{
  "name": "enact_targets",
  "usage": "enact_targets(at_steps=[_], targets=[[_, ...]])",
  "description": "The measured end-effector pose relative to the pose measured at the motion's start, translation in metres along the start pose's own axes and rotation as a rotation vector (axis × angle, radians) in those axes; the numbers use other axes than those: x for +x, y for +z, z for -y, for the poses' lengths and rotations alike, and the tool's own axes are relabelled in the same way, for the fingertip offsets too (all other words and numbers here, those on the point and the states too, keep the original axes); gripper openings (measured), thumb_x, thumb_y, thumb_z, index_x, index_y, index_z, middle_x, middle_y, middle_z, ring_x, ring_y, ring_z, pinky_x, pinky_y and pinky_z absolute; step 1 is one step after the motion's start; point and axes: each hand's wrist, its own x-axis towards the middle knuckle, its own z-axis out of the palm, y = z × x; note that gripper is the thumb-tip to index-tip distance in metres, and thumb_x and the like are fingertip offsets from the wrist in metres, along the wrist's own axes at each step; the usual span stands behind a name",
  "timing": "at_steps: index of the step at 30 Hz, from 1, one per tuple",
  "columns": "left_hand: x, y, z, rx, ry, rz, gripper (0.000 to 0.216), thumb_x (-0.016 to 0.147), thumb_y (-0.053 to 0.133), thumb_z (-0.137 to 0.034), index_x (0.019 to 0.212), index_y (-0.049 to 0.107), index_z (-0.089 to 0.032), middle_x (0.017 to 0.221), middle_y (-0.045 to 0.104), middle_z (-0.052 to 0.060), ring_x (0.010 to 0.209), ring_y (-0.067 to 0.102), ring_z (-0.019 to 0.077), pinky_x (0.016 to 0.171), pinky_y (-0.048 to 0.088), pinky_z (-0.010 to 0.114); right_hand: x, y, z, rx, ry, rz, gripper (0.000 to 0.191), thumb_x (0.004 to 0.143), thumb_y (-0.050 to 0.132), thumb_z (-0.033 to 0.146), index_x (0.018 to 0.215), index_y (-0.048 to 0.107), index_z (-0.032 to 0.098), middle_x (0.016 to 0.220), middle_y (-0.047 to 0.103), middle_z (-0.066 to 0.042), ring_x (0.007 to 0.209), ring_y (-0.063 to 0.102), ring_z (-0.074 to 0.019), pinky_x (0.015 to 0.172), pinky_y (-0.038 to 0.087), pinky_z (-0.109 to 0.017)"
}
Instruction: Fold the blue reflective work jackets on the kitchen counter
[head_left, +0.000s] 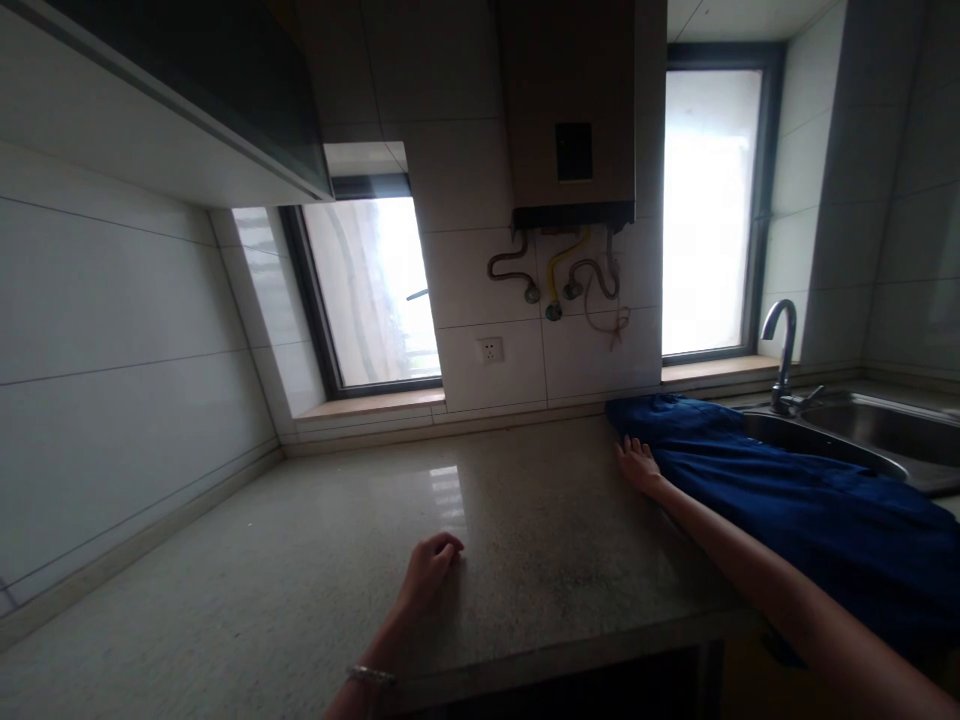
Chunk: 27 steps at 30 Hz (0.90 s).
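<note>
- Left hand (429, 565), seen from the head camera, rests on the countertop (315, 580) near its front edge. The fingers are loosely curled with their tips down on the stone, and it grips nothing.
- A thin bracelet (370, 675) circles the left wrist at the bottom of the picture.
- Right hand (637, 462) reaches far forward on an outstretched arm. It lies flat with the fingers spread, pressing on the left edge of the blue cloth (795, 510) without closing around it.
- The two hands are well apart, the left one near and central, the right one further back and to the right.
- The blue cloth is spread over the right part of the countertop. Its far end lies near the back wall, its right side runs along the rim of the sink (885, 430), and its near end hangs over the counter's front edge beneath the right forearm.
- A curved faucet (781, 350) stands behind the sink, just beyond the cloth.
- On the tiled back wall hangs a water heater (574, 110) with hoses (555, 275) looping below it, and a wall socket (490, 350) sits lower, to the left.
- A left window (371, 290) and a right window (709, 210) flank the heater, both bright.
- A dark upper cabinet (187, 90) juts out at top left.
</note>
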Motion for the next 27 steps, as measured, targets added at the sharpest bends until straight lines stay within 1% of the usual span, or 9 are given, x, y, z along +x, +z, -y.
enact_targets(at_steps=[5,8,10,12,14,16,19,22,27], targets=[[0.0,-0.002,-0.001,0.023,0.015,-0.009,0.03,0.062,0.043,-0.031,0.067,0.067,-0.015,0.056,0.061,0.003,0.054,0.054,0.0158,0.052,0.039,0.025,0.006,-0.017,0.002,0.046,-0.026,0.08,0.062,0.083,0.046,0.024,0.141,0.03,0.014,0.145,0.026,-0.021,0.129,0.028,-0.0383,0.1,0.024,-0.053],[-0.001,-0.002,-0.003,0.028,0.01,-0.002,0.031,0.063,0.043,-0.031,0.068,0.068,-0.014,0.056,0.061,0.003,0.053,0.053,0.0156,0.052,0.038,0.025,0.01,-0.043,-0.018,0.067,0.003,0.07,0.06,0.086,0.043,0.029,0.142,0.027,0.014,0.148,0.018,-0.021,0.132,0.022,-0.0382,0.101,0.021,-0.055],[-0.001,-0.002,-0.003,0.029,0.012,-0.004,0.03,0.063,0.043,-0.031,0.068,0.068,-0.015,0.055,0.06,0.002,0.052,0.052,0.0152,0.052,0.038,0.025,0.005,-0.055,-0.038,0.079,0.058,0.097,0.058,0.087,0.042,0.039,0.139,0.032,0.014,0.147,0.019,-0.023,0.129,0.024,-0.043,0.096,0.024,-0.061],[0.0,-0.002,-0.002,0.027,0.014,-0.007,0.03,0.063,0.043,-0.031,0.067,0.068,-0.015,0.055,0.06,0.002,0.052,0.053,0.0153,0.052,0.038,0.024,-0.01,-0.054,-0.059,0.079,0.142,0.185,0.066,0.083,0.046,0.052,0.139,0.035,0.018,0.145,0.022,-0.025,0.124,0.028,-0.0509,0.085,0.027,-0.07],[0.001,-0.002,0.0,0.023,0.018,-0.005,0.03,0.063,0.043,-0.031,0.067,0.068,-0.015,0.055,0.06,0.002,0.053,0.053,0.0157,0.053,0.038,0.025,-0.033,-0.039,-0.075,0.062,0.219,0.278,0.077,0.079,0.05,0.058,0.143,0.025,0.024,0.145,0.021,-0.025,0.121,0.027,-0.0563,0.079,0.025,-0.075],[0.001,-0.001,0.001,0.02,0.022,-0.001,0.03,0.063,0.043,-0.031,0.068,0.068,-0.015,0.056,0.061,0.002,0.053,0.054,0.0159,0.053,0.038,0.025,-0.06,-0.017,-0.083,0.046,0.245,0.28,0.076,0.083,0.046,0.052,0.146,0.009,0.032,0.148,0.017,-0.022,0.123,0.024,-0.0565,0.078,0.023,-0.077],[0.001,-0.001,0.002,0.02,0.021,-0.005,0.029,0.063,0.044,-0.031,0.068,0.068,-0.016,0.055,0.06,0.002,0.053,0.053,0.016,0.052,0.037,0.024,-0.092,0.012,-0.081,-0.018,0.214,0.12,0.068,0.09,0.036,0.032,0.144,-0.005,0.036,0.149,0.014,-0.022,0.125,0.023,-0.0548,0.078,0.023,-0.077],[0.0,-0.001,0.0,0.031,0.025,-0.009,0.028,0.064,0.044,-0.031,0.067,0.068,-0.016,0.056,0.061,0.002,0.055,0.054,0.0166,0.054,0.038,0.025,-0.102,0.02,-0.064,-0.129,0.214,0.042,0.071,0.087,0.04,0.019,0.144,0.003,0.038,0.147,0.017,-0.023,0.123,0.027,-0.0551,0.078,0.021,-0.077],[-0.001,-0.002,-0.004,0.047,0.033,-0.006,0.029,0.063,0.043,-0.031,0.067,0.067,-0.015,0.058,0.062,0.003,0.057,0.055,0.0175,0.056,0.039,0.026,-0.081,0.001,-0.034,-0.148,0.226,0.014,0.063,0.084,0.046,0.019,0.14,0.027,0.04,0.15,0.011,-0.018,0.124,0.022,-0.0563,0.079,0.013,-0.08]])
